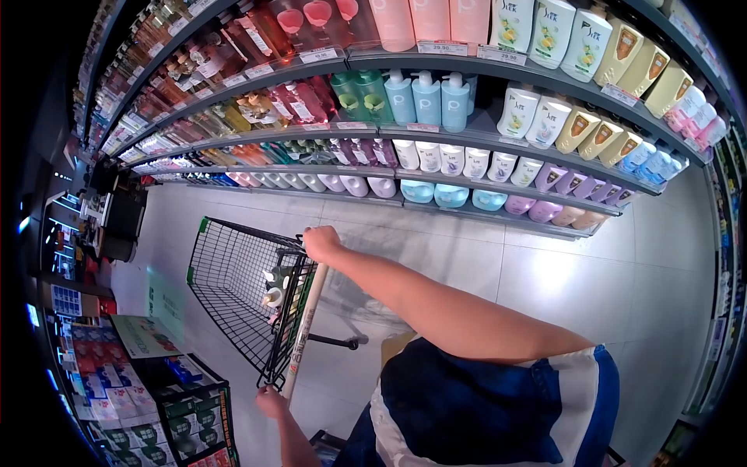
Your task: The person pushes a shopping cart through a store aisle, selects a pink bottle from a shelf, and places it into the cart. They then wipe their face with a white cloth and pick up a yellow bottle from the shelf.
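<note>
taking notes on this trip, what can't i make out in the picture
In the head view:
- Bottles inside: partly hidden by the near end of the cart.
- Left forearm: cut off by the bottom edge.
- Price tags: fine print too small to read.
- Far-left shelf goods: labels too small and blurred.

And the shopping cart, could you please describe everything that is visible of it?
The shopping cart is a black wire-mesh basket, probably metal, with green corner pieces at its front and a pale handle bearing print too small to read. One dark wheel shows. It stands upright on the pale tiled floor beside the shelves. A few bottles are inside, near the handle. The right hand and left hand grip it near the handle's ends, its front pointing away from them.
</note>
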Motion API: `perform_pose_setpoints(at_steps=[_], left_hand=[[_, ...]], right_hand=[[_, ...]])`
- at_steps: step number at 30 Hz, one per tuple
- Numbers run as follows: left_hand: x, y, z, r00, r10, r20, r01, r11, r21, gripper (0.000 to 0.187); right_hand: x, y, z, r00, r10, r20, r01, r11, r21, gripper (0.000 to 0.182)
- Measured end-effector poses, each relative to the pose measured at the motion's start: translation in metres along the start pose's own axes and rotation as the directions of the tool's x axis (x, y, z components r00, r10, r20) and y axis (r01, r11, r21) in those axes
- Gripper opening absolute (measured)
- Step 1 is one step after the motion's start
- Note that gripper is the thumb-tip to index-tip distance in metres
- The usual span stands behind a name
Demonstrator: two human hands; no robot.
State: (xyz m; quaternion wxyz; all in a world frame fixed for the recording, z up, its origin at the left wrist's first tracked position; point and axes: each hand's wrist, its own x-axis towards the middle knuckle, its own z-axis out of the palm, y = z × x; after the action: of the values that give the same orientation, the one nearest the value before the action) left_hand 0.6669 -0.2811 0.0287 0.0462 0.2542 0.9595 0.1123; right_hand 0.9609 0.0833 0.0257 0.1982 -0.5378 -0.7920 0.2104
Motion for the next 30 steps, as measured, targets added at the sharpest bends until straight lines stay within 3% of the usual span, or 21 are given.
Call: perform_pose_setpoints(at_steps=[10,13,20,23,30], left_hand=[[0.007,-0.011,0.008,0.995,0.081,-0.065,-0.083,0.996,-0.027,0.028],[0.008,-0.005,0.001,0.999,0.02,0.047,-0.018,0.999,-0.046,0.028],[0.014,-0.013,0.007,0.999,0.033,0.035,-0.031,0.997,-0.076,0.029],[0.019,-0.015,0.009,0.997,-0.043,0.059,0.046,0.998,-0.05,0.028],[0.017,-0.008,0.003,1.0,0.01,0.024,-0.01,1.0,-0.017,0.027]], right_hand=[[-0.002,-0.001,-0.003,0.999,0.013,0.03,-0.013,1.0,0.007,0.016],[-0.002,-0.002,-0.005,1.0,0.009,-0.012,-0.009,1.0,0.0,0.017],[-0.003,-0.007,-0.004,0.999,0.029,0.02,-0.028,0.999,-0.02,0.015],[-0.004,-0.007,-0.006,1.0,0.018,-0.005,-0.018,1.0,-0.009,0.016],[-0.002,-0.008,-0.006,0.999,0.036,0.012,-0.036,0.999,-0.014,0.016]])
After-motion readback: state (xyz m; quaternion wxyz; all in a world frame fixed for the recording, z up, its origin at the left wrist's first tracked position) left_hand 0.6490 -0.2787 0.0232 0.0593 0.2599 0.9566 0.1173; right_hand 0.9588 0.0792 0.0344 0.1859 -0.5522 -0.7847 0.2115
